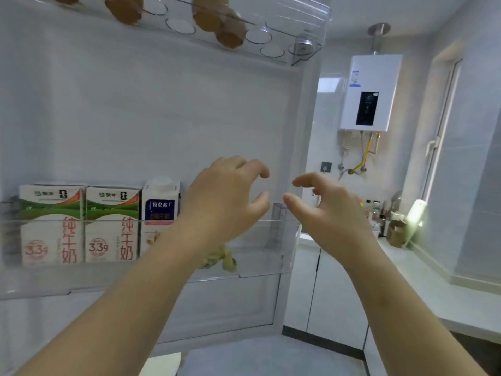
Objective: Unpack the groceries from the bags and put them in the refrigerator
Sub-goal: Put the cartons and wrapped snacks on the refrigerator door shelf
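Head view. Left hand point(225, 196) and right hand point(325, 204): centre, side by side, fingers loosely curled, holding nothing. Cartons point(112, 223), three: upright in door shelf point(260, 248), 9 o'clock. Eggs point(208, 20): tray point(271, 36), 12 o'clock. Heater point(371, 93): 2 o'clock. Counter point(433, 283): 4 o'clock.

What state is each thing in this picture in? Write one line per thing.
left hand: empty, fingers loosely curled, raised in front of the door shelf.
right hand: empty, fingers loosely curled.
refrigerator door: open.
milk cartons: three, upright, side by side.
door shelf: holds the cartons, right part free.
eggs: seated in the tray.
egg tray: partly filled, several holes empty.
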